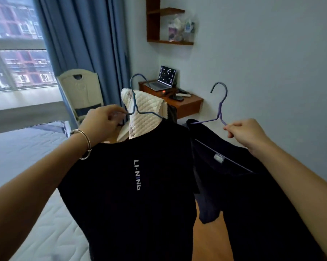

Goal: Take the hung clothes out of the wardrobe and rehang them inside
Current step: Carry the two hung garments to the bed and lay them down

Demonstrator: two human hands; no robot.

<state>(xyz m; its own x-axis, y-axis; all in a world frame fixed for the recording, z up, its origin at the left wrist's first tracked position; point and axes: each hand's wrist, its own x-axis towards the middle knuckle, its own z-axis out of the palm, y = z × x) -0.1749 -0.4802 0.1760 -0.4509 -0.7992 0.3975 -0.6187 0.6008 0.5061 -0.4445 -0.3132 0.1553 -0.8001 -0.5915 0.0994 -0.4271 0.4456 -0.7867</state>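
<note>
Left hand [100, 122] pinches blue hanger [134, 100] bearing black T-shirt [130, 204]; right hand [247, 133] pinches purple hanger [219, 114].

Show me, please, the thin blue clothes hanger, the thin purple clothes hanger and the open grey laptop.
thin blue clothes hanger [134, 102], head view, on its neck.
thin purple clothes hanger [220, 108], head view, on its neck.
open grey laptop [167, 75], head view, on its screen.

T-shirt [132, 194]: black, white lettering, one letter blue. Second garment [253, 204]: black, plain, grey label. Left hanger [134, 99]: blue. Right hanger [220, 108]: lilac. Quilted cloth [144, 113]: cream, diamond stitching. Curtain [79, 44]: slate blue. Mattress [23, 153]: white, quilted. Counter [191, 106]: reddish-brown. Bangle [88, 144]: silver.
</note>
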